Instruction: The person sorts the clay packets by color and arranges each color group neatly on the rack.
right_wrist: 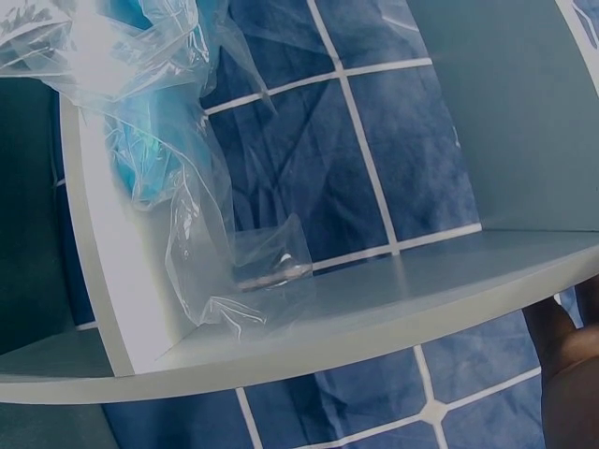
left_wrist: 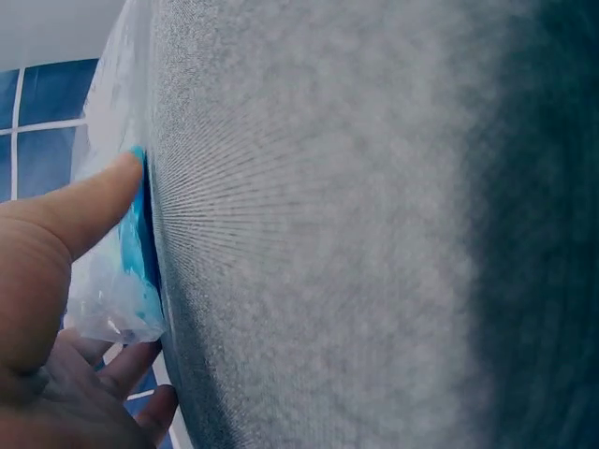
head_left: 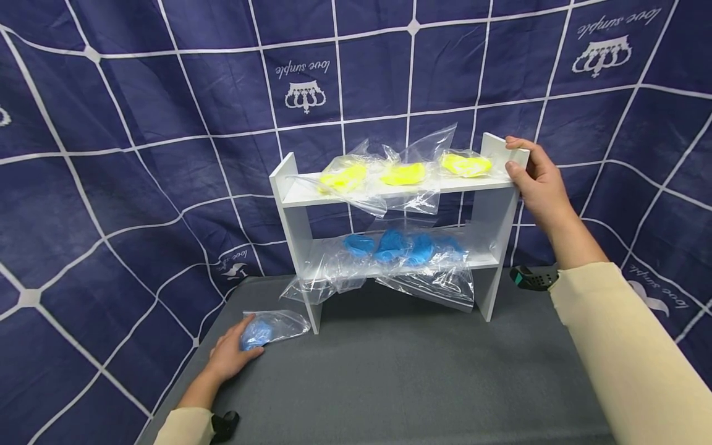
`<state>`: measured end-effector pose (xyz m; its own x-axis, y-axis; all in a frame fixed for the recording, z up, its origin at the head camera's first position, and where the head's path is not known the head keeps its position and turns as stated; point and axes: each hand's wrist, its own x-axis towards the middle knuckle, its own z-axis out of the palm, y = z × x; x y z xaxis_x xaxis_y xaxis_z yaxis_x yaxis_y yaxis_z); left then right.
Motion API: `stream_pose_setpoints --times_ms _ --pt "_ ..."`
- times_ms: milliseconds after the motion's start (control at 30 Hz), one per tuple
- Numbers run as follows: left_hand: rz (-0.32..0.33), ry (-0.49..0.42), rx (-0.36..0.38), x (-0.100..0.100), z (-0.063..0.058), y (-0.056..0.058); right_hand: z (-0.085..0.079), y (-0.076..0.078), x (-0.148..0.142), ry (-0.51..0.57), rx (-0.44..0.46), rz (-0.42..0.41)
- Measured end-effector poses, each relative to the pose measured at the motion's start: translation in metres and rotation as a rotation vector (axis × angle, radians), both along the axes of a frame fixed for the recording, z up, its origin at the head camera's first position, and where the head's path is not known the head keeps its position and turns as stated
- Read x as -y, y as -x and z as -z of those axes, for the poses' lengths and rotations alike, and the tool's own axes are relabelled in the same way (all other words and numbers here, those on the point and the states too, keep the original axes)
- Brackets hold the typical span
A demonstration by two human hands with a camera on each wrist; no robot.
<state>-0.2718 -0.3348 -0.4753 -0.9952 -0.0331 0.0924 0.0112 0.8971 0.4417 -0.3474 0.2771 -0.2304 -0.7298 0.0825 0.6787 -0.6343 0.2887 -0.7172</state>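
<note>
At the table's left, my left hand (head_left: 228,353) holds a clear plastic bag (head_left: 289,324) with a soft-looking light blue item (head_left: 257,334) inside. In the left wrist view, the thumb (left_wrist: 103,196) lies against the bag on one side, with fingers on the other. My right hand (head_left: 538,179) grips the upper end of the right side panel of a white two-tier shelf (head_left: 400,193). Bagged yellow items (head_left: 404,174) lie on the upper tier. Bagged blue items (head_left: 392,245) lie on the lower tier, their clear bags hanging over its front edge.
The shelf stands on a dark grey table (head_left: 411,377), near its back edge. A navy cloth with white grid lines (head_left: 233,93) hangs behind and at both sides. Loose bag ends (head_left: 434,290) stick out in front of the lower tier.
</note>
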Motion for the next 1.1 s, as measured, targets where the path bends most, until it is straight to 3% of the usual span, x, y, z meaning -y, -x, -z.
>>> stream_pose_setpoints --times_ms 167,400,833,1100 --pt "0.007 0.020 -0.033 0.0012 0.0005 -0.0004 0.0000 0.0003 -0.0005 0.009 0.000 -0.012" --pt "0.055 0.017 -0.136 0.0020 0.0037 0.0014 0.0003 0.0008 -0.0008 0.024 -0.005 -0.023" --pt "0.040 -0.034 -0.160 0.0006 0.0036 -0.0012 0.0009 0.0004 -0.0004 0.012 -0.003 -0.010" --pt "0.036 -0.079 -0.292 -0.0003 0.0027 -0.0074 0.0001 -0.0001 -0.0001 0.014 0.005 -0.016"
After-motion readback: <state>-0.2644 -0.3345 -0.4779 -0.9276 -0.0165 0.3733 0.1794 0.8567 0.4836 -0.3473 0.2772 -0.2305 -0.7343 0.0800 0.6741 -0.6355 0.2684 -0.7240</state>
